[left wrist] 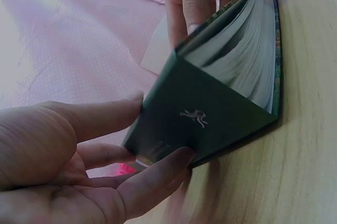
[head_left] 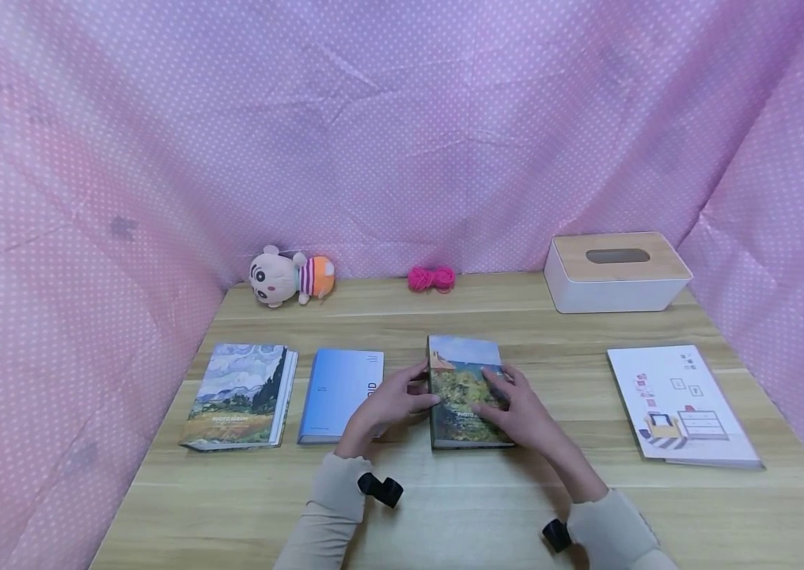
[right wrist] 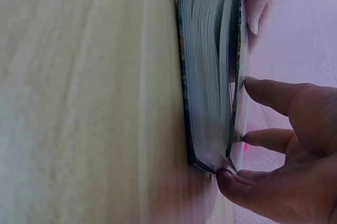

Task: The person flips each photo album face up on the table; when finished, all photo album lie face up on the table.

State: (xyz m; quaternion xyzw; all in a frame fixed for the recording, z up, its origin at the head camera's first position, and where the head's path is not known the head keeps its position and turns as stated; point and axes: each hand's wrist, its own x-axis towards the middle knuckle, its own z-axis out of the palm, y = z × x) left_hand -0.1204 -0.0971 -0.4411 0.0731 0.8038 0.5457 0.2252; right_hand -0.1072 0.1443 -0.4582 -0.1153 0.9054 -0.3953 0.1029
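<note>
A thick photo album with a garden painting on its cover lies on the table. Its dark green spine faces my left hand, whose fingertips touch the spine while the thumb rests at the cover's edge. On the other side, my right hand has its thumb and a finger on the front cover. Its other fingertips grip the album's open-side edge near a corner. Between the covers the white pages show, with a narrow gap under the front cover.
Left of the album lie a blue book and another painted photo album. White booklets lie at the right. Along the back are a plush toy, pink yarn and a tissue box, before a pink dotted curtain.
</note>
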